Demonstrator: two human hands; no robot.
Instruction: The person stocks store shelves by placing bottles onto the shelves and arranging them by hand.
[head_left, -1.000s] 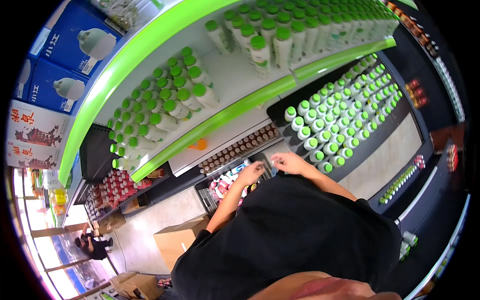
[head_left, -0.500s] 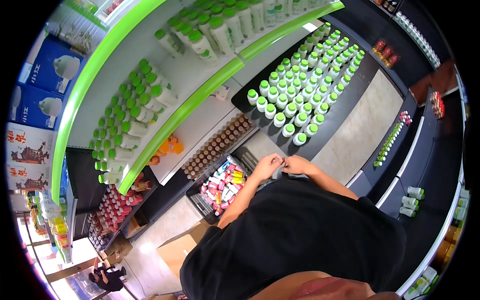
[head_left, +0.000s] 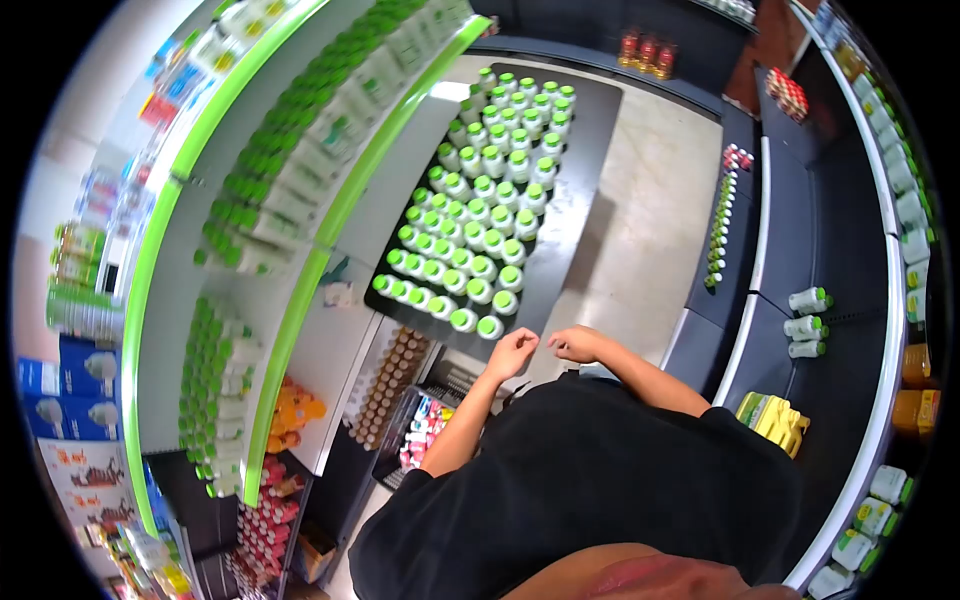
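My left hand is just below the near corner of a black board or table surface. Its fingers are curled together, and whether anything is in them is hidden. My right hand hovers a short gap to the right, also closed with bent fingers; I cannot make out anything in it. Closest to my left hand is a white bottle with a green cap at the near edge of that surface. Many such bottles stand upright there in rows. Both hands are in front of my black shirt.
To the left, a shelf with green edging bears more green-capped bottles. Below it are brown-capped bottles and a black basket of colourful packs. Dark shelves line the right, with a yellow package.
My view has turned, so the bottles on the black surface sit further left. My hands, which were together around something grey, are now apart. A yellow package has come into view at right.
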